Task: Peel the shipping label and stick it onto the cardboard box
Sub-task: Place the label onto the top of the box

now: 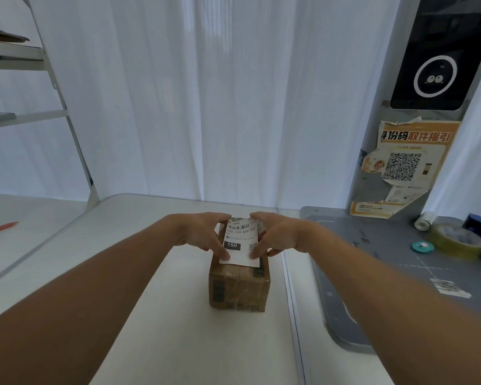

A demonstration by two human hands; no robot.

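A small cardboard box (239, 284) stands on a white table (161, 273), near the table's right edge. The box is wrapped with clear tape and has dark print on its front side. On its top lies the label (240, 243), white, with a barcode at the far end, the line "150-150-A26-050" under it, and a black block with "150" lower on the left. The near edge of the label comes a little over the front edge of the box top.

Both arms reach forward from the bottom corners. The left hand (203, 233) is at the left side of the label, with its fingers bent down; one fingertip presses on the near left corner of the label and the thumb is at the far left corner. The right hand (278, 234) mirrors it on the right side: a fingertip on the near right part of the label, the thumb at the far right corner. So both hands are half closed over the label, pinching or pressing its edges; whether the label is already fully stuck I cannot tell.

To the right of the table is a grey mat (372, 259). On its far right part are a roll of yellowish tape (458, 240), a small white roll (424, 221) and a small teal round thing (422, 246). Behind them an orange poster (400, 168) with a QR code hangs on a grey post. White curtains (206, 93) fill the background, and a metal shelf (25, 56) is at the left
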